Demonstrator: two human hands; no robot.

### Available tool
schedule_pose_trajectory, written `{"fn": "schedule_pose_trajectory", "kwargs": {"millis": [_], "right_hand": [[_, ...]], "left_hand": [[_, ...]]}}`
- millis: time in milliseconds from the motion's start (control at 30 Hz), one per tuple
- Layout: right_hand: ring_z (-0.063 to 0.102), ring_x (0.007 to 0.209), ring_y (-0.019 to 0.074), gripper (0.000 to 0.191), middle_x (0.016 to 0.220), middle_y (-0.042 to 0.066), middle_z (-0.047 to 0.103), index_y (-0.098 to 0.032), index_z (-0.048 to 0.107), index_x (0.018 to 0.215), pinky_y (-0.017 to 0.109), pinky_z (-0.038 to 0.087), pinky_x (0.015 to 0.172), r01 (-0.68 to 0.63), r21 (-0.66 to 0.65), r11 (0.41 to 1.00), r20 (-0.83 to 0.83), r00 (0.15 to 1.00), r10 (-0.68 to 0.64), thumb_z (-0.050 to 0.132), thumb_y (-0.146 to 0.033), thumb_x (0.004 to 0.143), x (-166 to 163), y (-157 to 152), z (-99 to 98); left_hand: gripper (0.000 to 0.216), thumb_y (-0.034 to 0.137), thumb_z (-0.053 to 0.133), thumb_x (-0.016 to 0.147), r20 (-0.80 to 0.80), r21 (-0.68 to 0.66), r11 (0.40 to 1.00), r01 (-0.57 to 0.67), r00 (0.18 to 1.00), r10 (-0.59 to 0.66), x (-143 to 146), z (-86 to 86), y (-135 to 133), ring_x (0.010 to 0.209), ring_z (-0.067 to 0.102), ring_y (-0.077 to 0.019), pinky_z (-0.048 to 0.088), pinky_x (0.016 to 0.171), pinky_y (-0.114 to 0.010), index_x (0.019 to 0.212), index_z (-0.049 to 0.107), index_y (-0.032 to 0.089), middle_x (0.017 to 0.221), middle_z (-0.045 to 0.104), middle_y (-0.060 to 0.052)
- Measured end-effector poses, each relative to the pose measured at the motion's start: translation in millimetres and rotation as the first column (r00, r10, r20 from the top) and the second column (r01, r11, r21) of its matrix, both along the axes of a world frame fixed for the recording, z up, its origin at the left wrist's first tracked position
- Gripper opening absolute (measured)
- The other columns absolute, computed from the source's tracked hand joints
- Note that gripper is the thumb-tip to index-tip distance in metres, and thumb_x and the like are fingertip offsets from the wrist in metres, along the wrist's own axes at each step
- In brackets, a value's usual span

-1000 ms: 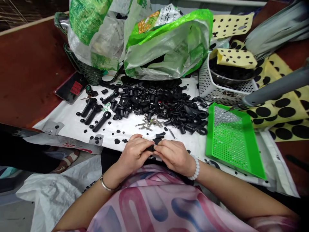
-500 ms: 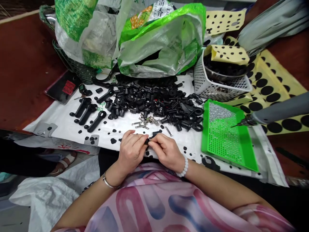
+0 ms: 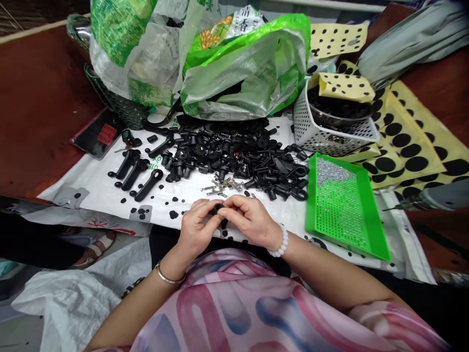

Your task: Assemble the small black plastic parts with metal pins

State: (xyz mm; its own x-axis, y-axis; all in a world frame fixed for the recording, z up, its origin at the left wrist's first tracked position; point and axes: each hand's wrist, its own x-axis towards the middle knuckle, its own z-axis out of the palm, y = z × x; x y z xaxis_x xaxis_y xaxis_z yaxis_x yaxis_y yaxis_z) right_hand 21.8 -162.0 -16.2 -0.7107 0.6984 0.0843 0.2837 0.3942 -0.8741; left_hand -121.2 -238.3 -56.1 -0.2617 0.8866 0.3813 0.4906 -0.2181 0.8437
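My left hand (image 3: pixel 198 226) and my right hand (image 3: pixel 252 221) meet at the front edge of the white-covered table. Pinched between the fingertips of both is a small black plastic part (image 3: pixel 217 209), its round open end showing. Fingers cover the rest of it. Just beyond lie several thin metal clips (image 3: pixel 220 187), and behind those spreads a heap of black plastic parts (image 3: pixel 220 151). Off to the left, black crank-shaped handles (image 3: pixel 148 186) rest side by side.
A green tray (image 3: pixel 377 230) with small silvery screws in a perforated plate stands right. Beyond it hangs a power screwdriver (image 3: pixel 439 196). Behind are a white basket (image 3: pixel 331 139), yellow dotted sheets (image 3: pixel 414 132) and green plastic bags (image 3: pixel 242 93). A dark phone (image 3: pixel 97 134) lies left.
The screwdriver has swung right and down, away from over the green tray. Both hands have come slightly left, and the black part now shows its round opening.
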Motion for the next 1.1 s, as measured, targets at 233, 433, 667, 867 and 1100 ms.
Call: {"fn": "schedule_pose_trajectory", "kwargs": {"millis": [233,433,667,867,1100], "right_hand": [[0.059,0.069,0.0121,0.013,0.077,0.002,0.065,-0.018,0.063,0.086,0.023,0.046,0.064,0.032,0.153,0.988,-0.116,0.993,-0.014,0.053,-0.025,0.087,11,3,12.3],[0.058,0.069,0.0120,0.010,0.077,0.003,0.062,-0.016,0.062,0.088,0.023,0.045,0.064,0.050,0.381,0.923,-0.119,0.993,-0.005,0.053,-0.020,0.086,17,9,17.2],[0.058,0.071,0.0154,0.014,0.077,0.005,0.062,-0.016,0.062,0.085,0.027,0.045,0.066,0.119,0.551,0.826,0.085,0.977,-0.197,0.050,-0.023,0.087,52,35,14.5],[0.060,0.079,0.0159,0.017,0.093,0.008,0.063,-0.016,0.061,0.094,0.026,0.047,0.070,-0.034,0.501,0.865,0.291,0.948,-0.132,0.047,-0.024,0.088,53,27,1.8],[0.060,0.085,0.0171,0.022,0.105,0.009,0.061,-0.017,0.060,0.105,0.026,0.046,0.067,-0.189,0.514,0.837,0.482,0.870,-0.100,0.050,-0.027,0.088,29,21,-5.7]], "left_hand": [[0.025,0.028,0.063,0.075,0.600,-0.189,0.969,0.162,0.800,-0.016,5,13.2,-6,0.069,0.064,-0.0141,0.054,0.070,-0.027,0.096,0.066,0.014,0.080,0.071,-0.005],[0.025,0.029,0.063,0.077,0.580,-0.189,0.970,0.156,0.814,-0.018,0,12.5,-8,0.072,0.064,-0.0141,0.054,0.072,-0.026,0.098,0.066,0.016,0.081,0.071,-0.005],[0.027,0.030,0.062,0.078,0.495,-0.123,0.989,-0.088,0.858,0.138,-20,0.2,-4,0.074,0.063,-0.0134,0.052,0.075,-0.025,0.100,0.065,0.014,0.081,0.069,-0.004],[0.030,0.030,0.063,0.077,0.438,-0.145,0.986,-0.078,0.889,0.135,-17,-5.6,-1,0.078,0.064,-0.0150,0.051,0.081,-0.029,0.101,0.064,0.013,0.083,0.069,-0.005],[0.029,0.029,0.061,0.079,0.341,-0.122,0.988,-0.089,0.932,0.126,-20,-12.1,-4,0.084,0.063,-0.0162,0.050,0.083,-0.030,0.104,0.063,0.016,0.090,0.067,-0.005]]}}
